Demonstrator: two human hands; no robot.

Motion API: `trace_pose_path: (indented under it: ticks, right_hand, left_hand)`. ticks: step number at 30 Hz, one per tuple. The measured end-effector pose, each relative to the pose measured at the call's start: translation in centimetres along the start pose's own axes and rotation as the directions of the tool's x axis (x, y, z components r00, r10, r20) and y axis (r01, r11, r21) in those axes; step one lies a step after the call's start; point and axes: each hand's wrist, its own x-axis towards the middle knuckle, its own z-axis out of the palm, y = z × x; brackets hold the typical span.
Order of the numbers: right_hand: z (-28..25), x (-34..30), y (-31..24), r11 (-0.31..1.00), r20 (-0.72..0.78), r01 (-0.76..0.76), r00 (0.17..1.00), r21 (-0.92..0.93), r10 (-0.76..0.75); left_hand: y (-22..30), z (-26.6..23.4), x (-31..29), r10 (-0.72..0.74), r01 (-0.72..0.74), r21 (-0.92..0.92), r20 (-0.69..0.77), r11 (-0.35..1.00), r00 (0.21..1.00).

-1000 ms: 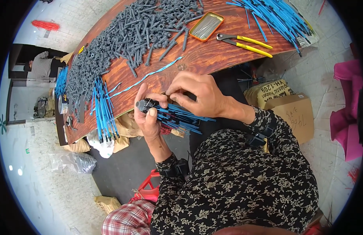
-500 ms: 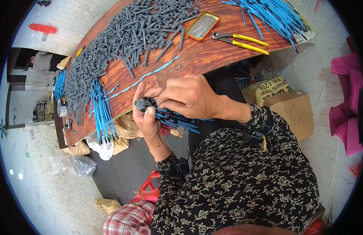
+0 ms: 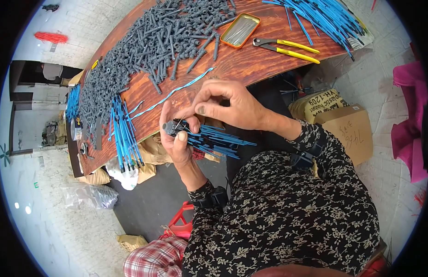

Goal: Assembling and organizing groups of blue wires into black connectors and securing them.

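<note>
My left hand (image 3: pixel 176 147) is closed around a bundle of thin blue sticks (image 3: pixel 218 141) with black ends, which point to the right. A ribbed grey plastic piece (image 3: pixel 168 128) sits at the bundle's left end, between my thumb and fingers. A thin metal pin or wire (image 3: pixel 179 123) shows by the black ends there. Just above and to the right, my right hand (image 3: pixel 230 105) is bent with thumb and forefinger pressed together. Whatever is in that pinch, if anything, is too small to make out.
On the wooden table (image 3: pixel 241 69) lie a heap of grey plastic plugs (image 3: pixel 163 41), a tin of metal pins (image 3: pixel 240 30), yellow-handled pincers (image 3: pixel 287 48) and a twisted blue strip (image 3: pixel 174 91). More blue sticks lie at left (image 3: pixel 123 134) and far right (image 3: pixel 315 18). A cardboard box (image 3: pixel 347 134) stands at right.
My right hand has drawn back slightly from the grey piece, its fingers now rounded into a loop. The bundle in my left hand shows more openly and has shifted slightly right.
</note>
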Motion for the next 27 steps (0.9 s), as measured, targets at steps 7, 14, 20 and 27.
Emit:
trace_pose_path:
  ticks: [7,14,20,27]
  right_hand:
    - [-0.6,-0.5,4.5,0.992,-0.02,-0.106,0.994,-0.071,0.105]
    - [-0.4,-1.4,4.5,0.966,0.112,-0.183,0.972,-0.182,0.205]
    - [-0.7,-1.6,4.1,0.967,0.132,-0.185,0.969,-0.172,0.209]
    - [-1.9,-0.2,1.6,0.951,0.071,0.149,0.988,-0.269,-0.135]
  left_hand:
    - [-0.3,0.2,0.1,0.037,-0.035,-0.043,0.046,0.998,0.998]
    - [-0.7,-0.2,0.2,0.069,-0.066,-0.031,0.078,0.997,0.995]
    - [-0.5,0.3,0.2,0.06,-0.061,0.007,0.094,0.998,0.994]
    - [-0.5,1.0,0.5,0.061,-0.063,0.007,0.128,0.998,0.99]
